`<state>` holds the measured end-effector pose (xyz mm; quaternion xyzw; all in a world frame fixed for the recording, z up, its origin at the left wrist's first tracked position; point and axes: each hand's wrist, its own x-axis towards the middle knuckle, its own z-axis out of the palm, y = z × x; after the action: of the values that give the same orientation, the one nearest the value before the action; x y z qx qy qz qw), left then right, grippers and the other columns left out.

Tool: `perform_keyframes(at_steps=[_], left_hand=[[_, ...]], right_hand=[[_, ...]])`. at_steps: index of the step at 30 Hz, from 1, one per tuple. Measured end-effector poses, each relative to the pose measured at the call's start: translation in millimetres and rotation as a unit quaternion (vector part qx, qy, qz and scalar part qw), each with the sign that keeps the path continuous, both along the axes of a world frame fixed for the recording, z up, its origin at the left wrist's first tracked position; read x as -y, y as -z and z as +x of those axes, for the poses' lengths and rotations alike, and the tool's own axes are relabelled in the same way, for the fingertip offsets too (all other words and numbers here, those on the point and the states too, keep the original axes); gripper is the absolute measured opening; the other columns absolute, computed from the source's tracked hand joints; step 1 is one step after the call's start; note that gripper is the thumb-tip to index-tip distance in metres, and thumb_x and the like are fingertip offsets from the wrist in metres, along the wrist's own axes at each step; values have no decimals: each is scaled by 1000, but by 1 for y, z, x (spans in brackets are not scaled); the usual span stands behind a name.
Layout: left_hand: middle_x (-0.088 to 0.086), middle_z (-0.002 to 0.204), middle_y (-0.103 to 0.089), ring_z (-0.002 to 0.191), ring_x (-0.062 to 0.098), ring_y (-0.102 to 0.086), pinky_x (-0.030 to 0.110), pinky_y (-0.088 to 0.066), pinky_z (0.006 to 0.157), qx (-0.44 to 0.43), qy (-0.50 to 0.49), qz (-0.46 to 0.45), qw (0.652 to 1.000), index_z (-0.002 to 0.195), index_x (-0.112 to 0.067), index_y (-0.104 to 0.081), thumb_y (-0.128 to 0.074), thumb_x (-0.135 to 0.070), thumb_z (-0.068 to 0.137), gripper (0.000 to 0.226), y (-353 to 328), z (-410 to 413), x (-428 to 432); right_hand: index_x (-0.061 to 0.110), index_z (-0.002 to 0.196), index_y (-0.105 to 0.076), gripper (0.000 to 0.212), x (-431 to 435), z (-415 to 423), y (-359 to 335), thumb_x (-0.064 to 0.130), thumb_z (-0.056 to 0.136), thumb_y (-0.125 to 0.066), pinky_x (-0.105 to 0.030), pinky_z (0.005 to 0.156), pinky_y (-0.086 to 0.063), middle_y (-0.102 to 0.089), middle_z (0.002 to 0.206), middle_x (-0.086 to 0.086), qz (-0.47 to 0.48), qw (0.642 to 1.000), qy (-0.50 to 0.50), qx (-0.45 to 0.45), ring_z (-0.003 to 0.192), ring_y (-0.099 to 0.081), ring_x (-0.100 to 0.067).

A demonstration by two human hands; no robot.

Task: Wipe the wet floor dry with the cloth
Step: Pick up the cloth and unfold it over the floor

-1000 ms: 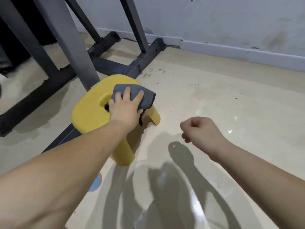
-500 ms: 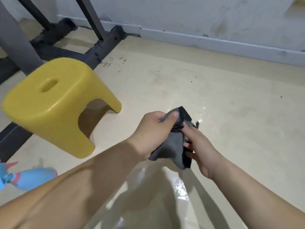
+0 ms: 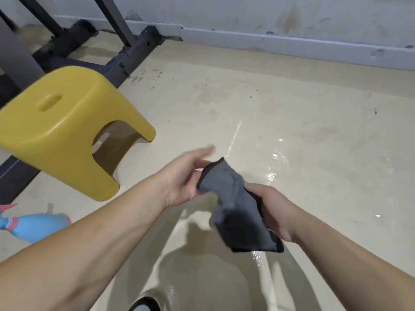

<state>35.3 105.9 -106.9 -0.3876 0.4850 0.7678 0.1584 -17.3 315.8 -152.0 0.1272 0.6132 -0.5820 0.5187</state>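
The right hand [image 3: 269, 209] grips the grey cloth [image 3: 229, 198], and the left hand [image 3: 188, 173] is spread open against its top corner. Limp, light stuff, I'd say: best bunched in one palm.

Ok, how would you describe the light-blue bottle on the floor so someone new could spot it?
Find the yellow plastic stool on the left of the beige floor. Nearer the camera, at the picture's left edge, lies the light-blue bottle, partly cut off by the frame. It is the only blue thing there, with a pink collar at its neck.
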Motion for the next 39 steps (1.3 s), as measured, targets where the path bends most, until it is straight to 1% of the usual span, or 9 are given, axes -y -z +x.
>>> perform_keyframes(at_steps=[4,7,11,15,21,26,32,35,39], left_hand=[[19,118,-76,105,31,-76,44,-59,93,-18,-83,81,993,132,3,-60,-58,-65,97,76,29,19,-12],[3,117,-73,103,27,-72,44,-58,97,48,35,-137,989,121,-12,-65,-67,-69,90,65,47,23,-38],[-8,105,-59,87,15,-62,32,-54,83,-43,30,-437,898,81,-25,-63,-72,-55,90,32,65,20,-39],[-12,50,-40,63,19,-44,38,-33,69,-71,128,-417,897,49,-27,-49,-54,-70,94,62,56,17,-36],[7,100,-80,99,27,-76,40,-59,94,-29,110,-167,979,96,-20,-79,-65,-87,69,74,64,18,-34],[14,107,-79,101,36,-75,51,-61,96,50,-33,-108,992,112,-15,-77,-61,-59,82,55,83,26,-30],[17,110,-74,101,39,-72,52,-57,99,87,-150,-233,957,108,-10,-68,-57,-56,95,49,84,29,23],[11,91,-68,85,30,-70,45,-57,85,18,-140,-241,960,90,-12,-58,-76,-45,77,40,62,31,40],[11,79,-59,72,21,-61,32,-51,66,-72,-98,-355,927,92,-2,-55,-61,-36,102,36,35,26,65]], right_hand=[[12,127,-66,43,17,-1,0,44,102,-51,-38,91,-55,-75,117,-12,-27,998,59,16,108,-72,-28],[8,127,-61,48,30,5,-1,46,100,-52,-48,103,-52,-71,125,-20,-29,997,70,25,114,-69,-35],[7,113,-70,43,37,9,1,44,98,-52,-29,72,-56,-76,102,-9,-54,996,67,15,85,-73,-20],[20,75,-57,20,42,7,-6,32,90,-52,-28,55,-32,-48,70,0,-62,996,57,4,56,-45,-15],[12,96,-70,15,37,2,-8,21,92,-59,-35,74,-48,-62,88,-6,-59,998,-2,-20,81,-59,-24],[9,102,-68,18,40,4,-1,18,100,-52,-40,80,-52,-66,94,-12,-2,995,-53,-82,86,-59,-26],[9,95,-55,15,57,1,1,20,104,-49,-35,63,-55,-60,86,-12,76,983,19,-168,72,-57,-27],[10,94,-52,16,58,4,9,21,104,-46,-29,50,-52,-55,85,-12,124,981,5,-149,65,-55,-28],[8,102,-59,16,54,11,14,18,102,-46,-35,50,-58,-63,87,-14,127,987,-21,-95,62,-62,-29]])
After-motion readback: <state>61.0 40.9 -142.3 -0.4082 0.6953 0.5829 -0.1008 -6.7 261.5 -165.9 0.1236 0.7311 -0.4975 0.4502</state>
